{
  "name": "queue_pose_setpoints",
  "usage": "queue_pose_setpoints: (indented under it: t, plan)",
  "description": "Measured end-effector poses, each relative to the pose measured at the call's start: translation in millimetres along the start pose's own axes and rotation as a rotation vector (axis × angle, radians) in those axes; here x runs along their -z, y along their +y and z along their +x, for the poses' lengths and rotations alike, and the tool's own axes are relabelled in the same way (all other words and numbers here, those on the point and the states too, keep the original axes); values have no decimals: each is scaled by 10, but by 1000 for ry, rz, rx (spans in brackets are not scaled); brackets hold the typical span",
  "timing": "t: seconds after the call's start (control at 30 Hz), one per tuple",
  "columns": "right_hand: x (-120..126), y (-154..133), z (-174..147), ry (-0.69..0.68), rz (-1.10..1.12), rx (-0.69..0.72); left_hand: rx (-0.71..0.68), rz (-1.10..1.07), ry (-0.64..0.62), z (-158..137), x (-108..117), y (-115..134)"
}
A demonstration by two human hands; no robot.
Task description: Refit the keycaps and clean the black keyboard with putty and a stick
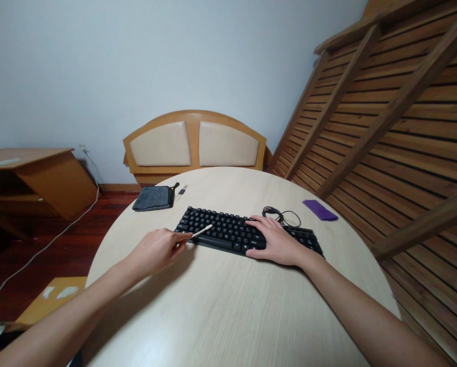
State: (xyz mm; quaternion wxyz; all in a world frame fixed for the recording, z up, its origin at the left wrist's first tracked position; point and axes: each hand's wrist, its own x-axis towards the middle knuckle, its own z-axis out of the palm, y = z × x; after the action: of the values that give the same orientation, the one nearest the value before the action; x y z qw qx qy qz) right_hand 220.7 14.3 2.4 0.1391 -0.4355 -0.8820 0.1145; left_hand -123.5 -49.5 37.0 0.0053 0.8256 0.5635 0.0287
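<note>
A black keyboard [220, 227] lies at a slant across the middle of the round table. My left hand [161, 248] is closed on a thin white cotton swab [202, 231], whose tip is over the keys on the keyboard's left half. Across the right part of the keyboard rests my right hand [274, 239], fingers spread, thumb at the front edge, hiding some keys beneath. The keyboard's black cable [291, 218] is coiled just behind that hand.
On the pale round table [228, 316] are a folded dark grey cloth [152, 198] with a black-handled item beside it, small dark pieces [182, 191], and a folded purple cloth [320, 209]. A headboard [195, 140] stands behind; wooden slats [396, 127] lean at right.
</note>
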Motion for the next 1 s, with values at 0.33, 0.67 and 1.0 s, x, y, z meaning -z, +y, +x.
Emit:
queue_pose_setpoints:
  t: [0.33, 0.67, 1.0]
  plan:
    - [-7, 5, 8, 9, 32, 15, -25, -62, 84, 45, 305, -130]
    - [-12, 8, -1, 22, 21, 10, -36, -32, 159, 659, -174, 329]
    - [-21, 17, -8, 13, 44, -6, 8, -26, 165, 687, -314, 516]
